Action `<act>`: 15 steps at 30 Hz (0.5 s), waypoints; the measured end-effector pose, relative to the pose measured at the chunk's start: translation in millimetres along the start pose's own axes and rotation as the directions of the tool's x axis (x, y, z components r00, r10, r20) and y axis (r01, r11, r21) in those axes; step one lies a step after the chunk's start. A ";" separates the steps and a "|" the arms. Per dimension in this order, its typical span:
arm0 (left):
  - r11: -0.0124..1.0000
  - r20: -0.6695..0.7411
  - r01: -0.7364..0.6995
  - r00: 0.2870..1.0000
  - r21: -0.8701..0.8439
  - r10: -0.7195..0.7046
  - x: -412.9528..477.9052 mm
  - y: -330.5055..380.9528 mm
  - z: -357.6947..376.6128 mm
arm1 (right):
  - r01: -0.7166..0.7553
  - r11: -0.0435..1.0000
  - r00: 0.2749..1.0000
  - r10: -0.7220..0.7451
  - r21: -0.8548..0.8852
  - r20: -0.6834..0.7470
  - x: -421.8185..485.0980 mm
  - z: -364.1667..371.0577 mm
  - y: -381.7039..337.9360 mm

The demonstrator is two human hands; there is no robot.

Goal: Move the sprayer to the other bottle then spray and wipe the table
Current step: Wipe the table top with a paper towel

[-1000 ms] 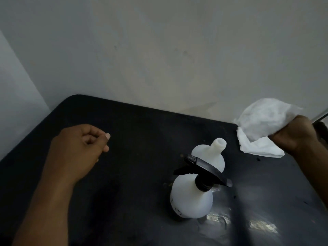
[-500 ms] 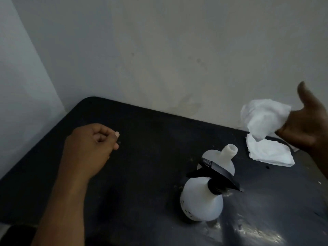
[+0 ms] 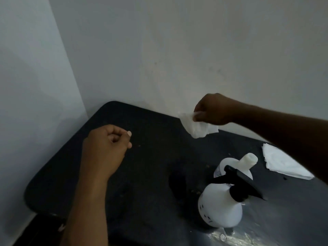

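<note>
A round white bottle [image 3: 219, 208] with a black sprayer [image 3: 243, 185] on its neck stands on the black table [image 3: 142, 174] at the right. Right behind it stands a second white bottle [image 3: 230, 162] with a bare open neck. My right hand [image 3: 213, 109] hovers over the table's far edge, shut on a crumpled white tissue [image 3: 197, 126] that hangs below the fingers. My left hand [image 3: 104, 150] floats over the left half of the table, fingers curled into a loose fist with nothing in it.
A stack of folded white tissues [image 3: 282, 162] lies at the right, partly under my right forearm. A wet shiny patch [image 3: 230, 236] shows on the table in front of the bottles. Walls close the table in behind and on the left.
My right hand has swung left from the tissue stack to above the table's far middle, carrying one tissue. My view has shifted left. The left hand has barely moved.
</note>
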State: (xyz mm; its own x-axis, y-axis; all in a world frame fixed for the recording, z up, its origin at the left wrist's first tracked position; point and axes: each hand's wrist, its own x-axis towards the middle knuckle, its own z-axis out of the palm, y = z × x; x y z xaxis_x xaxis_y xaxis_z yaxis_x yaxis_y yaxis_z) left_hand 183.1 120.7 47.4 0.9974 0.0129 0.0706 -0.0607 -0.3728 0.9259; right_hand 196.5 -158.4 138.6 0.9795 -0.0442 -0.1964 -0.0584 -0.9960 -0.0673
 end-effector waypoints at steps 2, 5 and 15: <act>1.000 -0.017 -0.004 1.000 -0.009 0.004 0.0 0.1 -4.7 | 0.014 0.994 1.000 -0.016 -0.110 -0.018 10.1 13.6 -15.6; 1.000 -0.049 -0.013 0.999 -0.014 0.013 0.6 0.1 -9.4 | 0.061 0.986 0.998 -0.057 -0.157 0.031 15.2 32.7 -43.9; 0.999 -0.041 -0.018 0.999 -0.035 0.016 1.4 -1.9 -14.6 | 0.255 0.924 0.809 -0.043 -0.284 0.586 -38.1 95.7 -128.7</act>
State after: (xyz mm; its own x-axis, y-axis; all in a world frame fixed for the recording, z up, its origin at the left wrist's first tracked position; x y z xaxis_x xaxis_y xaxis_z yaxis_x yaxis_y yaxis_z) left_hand 184.0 135.0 51.2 0.9939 0.0452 0.1010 -0.0798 -0.3403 0.9369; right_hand 148.3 -21.1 61.1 0.6821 0.0521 -0.7294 0.2501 -0.9539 0.1657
